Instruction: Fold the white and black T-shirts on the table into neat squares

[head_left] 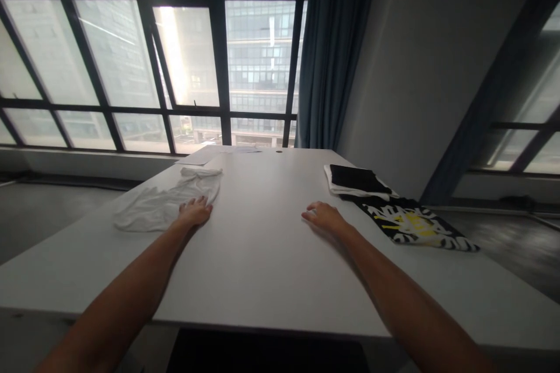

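A crumpled white garment (151, 207) lies on the left side of the white table (262, 280). My left hand (195, 211) rests at its right edge with the fingers spread, and I cannot tell whether the palm presses on the cloth. Over the bare tabletop on the right is my right hand (324, 217), its fingers slightly bent and apart, holding nothing. To the right of that hand lies a black garment with a white and yellow print (413, 224). Just behind it sits a stack of folded clothes, with a black folded garment (356, 178) on top of white cloth.
White sheets of paper (196, 157) lie near the table's far left end. A small dark round spot (279, 151) shows at the far edge. Beyond stand a gridded window (260, 58) and a blue curtain (336, 52). A dark object (266, 352) is under the near edge.
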The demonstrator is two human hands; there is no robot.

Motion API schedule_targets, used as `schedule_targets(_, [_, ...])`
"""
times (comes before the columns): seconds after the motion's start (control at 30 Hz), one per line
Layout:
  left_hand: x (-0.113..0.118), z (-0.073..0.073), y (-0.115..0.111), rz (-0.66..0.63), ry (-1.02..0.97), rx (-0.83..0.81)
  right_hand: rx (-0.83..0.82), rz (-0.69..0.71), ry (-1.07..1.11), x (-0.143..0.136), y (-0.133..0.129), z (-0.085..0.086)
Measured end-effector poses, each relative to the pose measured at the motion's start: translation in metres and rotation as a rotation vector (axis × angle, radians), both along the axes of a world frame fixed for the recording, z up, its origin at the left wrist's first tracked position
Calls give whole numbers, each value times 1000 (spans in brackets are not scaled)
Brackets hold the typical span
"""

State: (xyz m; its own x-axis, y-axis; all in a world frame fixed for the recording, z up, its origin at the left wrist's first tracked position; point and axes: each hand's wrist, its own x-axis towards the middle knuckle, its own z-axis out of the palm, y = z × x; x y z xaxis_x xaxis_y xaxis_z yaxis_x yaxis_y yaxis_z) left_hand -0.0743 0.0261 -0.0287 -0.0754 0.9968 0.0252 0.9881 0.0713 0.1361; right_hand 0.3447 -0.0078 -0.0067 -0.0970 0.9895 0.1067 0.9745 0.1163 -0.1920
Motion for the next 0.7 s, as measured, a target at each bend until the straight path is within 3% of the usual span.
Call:
schedule_targets(0.13, [61,0,-13,-380,-35,-30,27,36,42,10,1,-4])
schedule_targets(0.23, [102,6,-34,-745,-119,-84,105,75,105,16,6,-6])
schedule_targets(0.3, [120,14,-48,-986,-264,-161,162,142,160,18,8,-7])
schedule_targets(0.37, [126,21,-56,-1092,-447,-242,197,220,210,18,8,-8])
schedule_targets(0.43, [122,24,-55,-1015,-586,-237,193,273,240,16,8,-10])
schedule_targets(0.5, [109,22,-45,-855,-595,-92,144,291,228,14,7,-14])
schedule_targets(0.6, [84,9,-22,-672,-375,101,49,227,115,12,4,-17])
schedule_targets(0.7, [56,0,-5,-473,-157,33,17,65,-70,14,2,-12])
